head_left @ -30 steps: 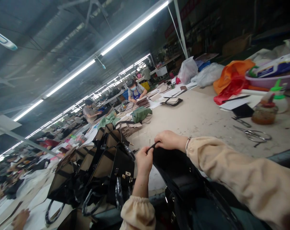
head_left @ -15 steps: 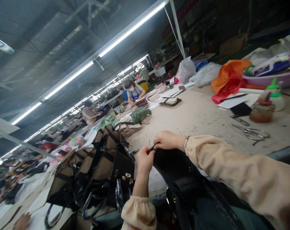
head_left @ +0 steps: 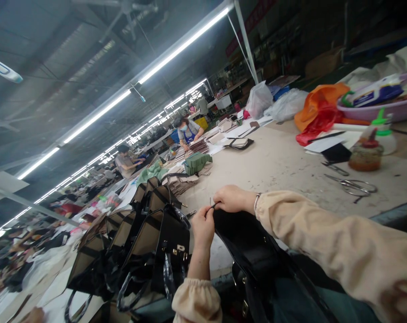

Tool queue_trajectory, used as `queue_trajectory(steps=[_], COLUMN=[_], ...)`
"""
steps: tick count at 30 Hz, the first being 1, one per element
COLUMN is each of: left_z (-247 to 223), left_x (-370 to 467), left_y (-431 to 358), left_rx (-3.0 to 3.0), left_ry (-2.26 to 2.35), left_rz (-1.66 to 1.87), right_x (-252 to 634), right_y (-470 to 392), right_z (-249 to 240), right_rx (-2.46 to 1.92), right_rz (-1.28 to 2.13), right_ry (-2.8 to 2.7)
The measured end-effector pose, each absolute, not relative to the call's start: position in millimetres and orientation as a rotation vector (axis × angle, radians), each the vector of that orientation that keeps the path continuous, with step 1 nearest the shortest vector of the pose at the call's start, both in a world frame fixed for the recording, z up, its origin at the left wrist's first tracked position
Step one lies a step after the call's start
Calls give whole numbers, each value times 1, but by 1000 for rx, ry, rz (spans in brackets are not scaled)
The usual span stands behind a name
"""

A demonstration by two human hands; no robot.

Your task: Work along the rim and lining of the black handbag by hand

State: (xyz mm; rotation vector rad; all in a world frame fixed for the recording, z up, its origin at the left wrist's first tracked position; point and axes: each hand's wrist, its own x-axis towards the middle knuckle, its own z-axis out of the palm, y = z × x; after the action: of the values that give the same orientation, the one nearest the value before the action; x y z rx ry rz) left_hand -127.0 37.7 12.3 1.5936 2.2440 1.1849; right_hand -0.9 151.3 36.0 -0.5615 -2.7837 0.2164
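Note:
A black handbag (head_left: 244,233) with gold-coloured metal fittings rests tilted at the table's front edge, close to my body. My left hand (head_left: 203,224) pinches the bag's upper edge at its far corner. Right beside it, my right hand (head_left: 232,198) grips the same edge, its fingertips almost touching the left thumb. The lower part of the bag runs down under my right sleeve and is partly hidden. To the left of my left hand stand several black handbags (head_left: 171,246) with tan insides, some with handles wrapped in clear film.
On the right lie scissors (head_left: 356,186), a jar of brown liquid (head_left: 366,157), a green-capped bottle (head_left: 385,139) and a purple basin (head_left: 391,110). Green cloth (head_left: 197,163) and stacked pieces lie beyond the bags. A co-worker (head_left: 189,132) works farther along the table.
Both hands keep hold of the bag's edge, with the fingertips shifted slightly. The right hand sits a little farther left in view. The bag stays in about the same place.

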Motion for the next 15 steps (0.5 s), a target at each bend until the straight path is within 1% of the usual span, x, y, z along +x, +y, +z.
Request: queue_trajectory(steps=[15], left_z=[20], left_x=[-125], left_y=[39], left_rx=[1649], left_ry=[2387], left_rz=[923], right_x=[12], right_y=[167], right_z=[28], right_rx=[-583], right_rz=[519], right_ry=[-2792])
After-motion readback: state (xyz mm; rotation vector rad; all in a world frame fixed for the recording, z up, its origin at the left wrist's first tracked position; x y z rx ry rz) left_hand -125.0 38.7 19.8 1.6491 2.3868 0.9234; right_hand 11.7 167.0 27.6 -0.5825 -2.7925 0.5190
